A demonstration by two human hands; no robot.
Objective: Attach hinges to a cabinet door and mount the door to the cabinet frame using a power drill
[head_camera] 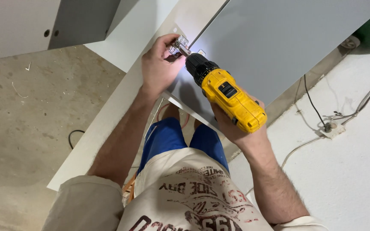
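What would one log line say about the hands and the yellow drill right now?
left hand: steadies metal hinge | right hand: grips yellow drill | drill tip: at hinge | grey panel: beside hinge

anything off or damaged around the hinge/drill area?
Nothing damaged shows. The left hand steadies the metal hinge while the right hand holds the yellow drill on it. Loose cables trail across the floor at right.

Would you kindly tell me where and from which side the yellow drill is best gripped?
Probably by its handle, from below and behind, as the right hand does. The drill points up-left at the hinge held by the left hand, so its rear end is the free side.
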